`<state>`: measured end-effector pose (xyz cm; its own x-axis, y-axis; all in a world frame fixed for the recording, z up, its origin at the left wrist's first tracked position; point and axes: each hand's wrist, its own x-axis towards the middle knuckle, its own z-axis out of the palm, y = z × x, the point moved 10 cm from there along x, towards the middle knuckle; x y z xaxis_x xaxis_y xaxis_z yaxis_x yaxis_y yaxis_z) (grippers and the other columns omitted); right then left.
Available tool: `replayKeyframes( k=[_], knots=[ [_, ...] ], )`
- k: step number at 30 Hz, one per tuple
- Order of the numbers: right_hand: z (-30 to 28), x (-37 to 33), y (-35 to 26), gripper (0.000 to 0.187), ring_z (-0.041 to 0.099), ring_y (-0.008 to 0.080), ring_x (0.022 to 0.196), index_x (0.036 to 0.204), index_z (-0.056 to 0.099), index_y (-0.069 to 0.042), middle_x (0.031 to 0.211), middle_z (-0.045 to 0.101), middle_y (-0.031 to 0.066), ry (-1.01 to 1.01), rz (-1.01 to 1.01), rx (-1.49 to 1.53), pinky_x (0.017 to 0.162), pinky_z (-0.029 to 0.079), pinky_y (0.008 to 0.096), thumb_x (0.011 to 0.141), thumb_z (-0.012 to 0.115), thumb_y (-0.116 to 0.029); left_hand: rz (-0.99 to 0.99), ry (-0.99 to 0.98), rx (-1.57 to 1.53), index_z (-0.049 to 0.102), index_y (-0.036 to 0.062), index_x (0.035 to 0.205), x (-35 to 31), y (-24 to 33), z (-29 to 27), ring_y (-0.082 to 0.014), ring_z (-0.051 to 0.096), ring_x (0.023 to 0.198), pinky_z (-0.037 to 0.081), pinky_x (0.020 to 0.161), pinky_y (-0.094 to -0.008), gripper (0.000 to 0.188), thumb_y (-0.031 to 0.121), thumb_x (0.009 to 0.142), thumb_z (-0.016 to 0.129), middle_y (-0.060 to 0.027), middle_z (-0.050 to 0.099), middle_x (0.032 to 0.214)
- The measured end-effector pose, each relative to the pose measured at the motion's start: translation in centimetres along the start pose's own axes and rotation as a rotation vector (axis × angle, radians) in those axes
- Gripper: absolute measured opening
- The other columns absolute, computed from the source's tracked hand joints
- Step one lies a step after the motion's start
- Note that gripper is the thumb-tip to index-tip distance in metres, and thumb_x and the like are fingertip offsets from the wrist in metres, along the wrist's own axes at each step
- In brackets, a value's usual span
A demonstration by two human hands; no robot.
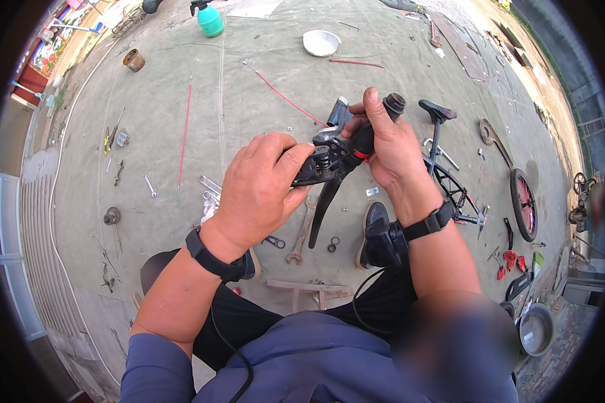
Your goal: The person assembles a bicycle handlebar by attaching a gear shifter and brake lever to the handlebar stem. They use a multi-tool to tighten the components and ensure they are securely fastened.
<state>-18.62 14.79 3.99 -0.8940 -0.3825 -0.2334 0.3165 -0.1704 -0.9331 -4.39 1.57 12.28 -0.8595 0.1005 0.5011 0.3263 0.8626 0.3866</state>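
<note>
In front of my chest I hold a black bicycle part [325, 208] that looks like a fork, tilted, with a threaded tube end at its upper right and a thin red ring. My right hand [391, 151] is wrapped round the tube, its thumb pointing up. On the other side, my left hand [262, 181] is closed on a black piece by a coil spring [323, 159], fingers curled and thumb pressing on top. The left fingertips are partly hidden. A red cable [286, 96] on the ground ends just behind the part.
Below my hands lie a large rusty wrench [302, 232] and small rings [333, 244]. A bicycle frame [444, 161] and a wheel [523, 205] lie to the right. A white bowl [321, 43], a green spray bottle [210, 21] and a rusty can [134, 60] stand farther off.
</note>
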Motion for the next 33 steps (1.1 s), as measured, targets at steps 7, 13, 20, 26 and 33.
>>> replayKeyframes(
  k=[7,13,20,26,33],
  knots=[
    [-0.1,0.2,0.1,0.061,0.066,0.0187,0.082,0.106,0.067,0.000,0.087,0.068,0.0088,0.050,-0.047,0.097,0.079,0.054,0.0349,0.091,0.079,-0.057,-0.015,0.010,0.011,0.065,0.0064,0.121,0.0,-0.1,0.3,-0.0323,0.062,0.097,0.053,0.081,-0.0440,0.059,0.006,0.066,0.087,-0.0104,0.059,0.108],
    [0.2,0.0,0.6,0.057,0.065,0.0201,0.092,0.112,0.065,-0.001,0.095,0.067,0.0097,0.033,-0.070,0.094,0.085,0.054,0.0380,0.094,0.077,-0.054,-0.091,-0.010,0.034,0.065,0.0073,0.121,-0.1,-0.4,0.6,-0.0341,0.063,0.096,0.053,0.081,-0.0442,0.057,0.007,0.068,0.087,-0.0116,0.060,0.108],
    [0.4,-0.4,1.0,0.047,0.063,0.0186,0.096,0.106,0.068,-0.007,0.097,0.067,0.0071,0.040,-0.081,0.051,0.091,0.047,0.0375,0.095,0.077,-0.051,-0.045,0.010,0.122,0.067,0.0085,0.121,0.1,0.1,0.5,-0.0325,0.062,0.099,0.050,0.083,-0.0446,0.057,0.008,0.068,0.088,-0.0105,0.061,0.110],
    [0.2,-0.5,1.0,0.041,0.062,0.0184,0.094,0.097,0.067,-0.010,0.096,0.067,0.0049,0.058,-0.094,0.109,0.092,0.047,0.0385,0.095,0.077,-0.050,-0.067,0.004,0.118,0.068,0.0093,0.122,0.3,-0.4,0.5,-0.0317,0.062,0.099,0.048,0.083,-0.0450,0.059,0.008,0.067,0.088,-0.0093,0.062,0.111],
    [-0.3,-0.7,0.8,0.040,0.060,0.0164,0.090,0.094,0.066,-0.010,0.091,0.065,0.0036,0.107,-0.101,0.151,0.086,0.047,0.0371,0.095,0.078,-0.048,-0.052,0.006,0.112,0.067,0.0092,0.124,0.1,-0.2,1.1,-0.0311,0.062,0.093,0.050,0.078,-0.0440,0.062,0.012,0.067,0.090,-0.0091,0.062,0.108]
  ],
)
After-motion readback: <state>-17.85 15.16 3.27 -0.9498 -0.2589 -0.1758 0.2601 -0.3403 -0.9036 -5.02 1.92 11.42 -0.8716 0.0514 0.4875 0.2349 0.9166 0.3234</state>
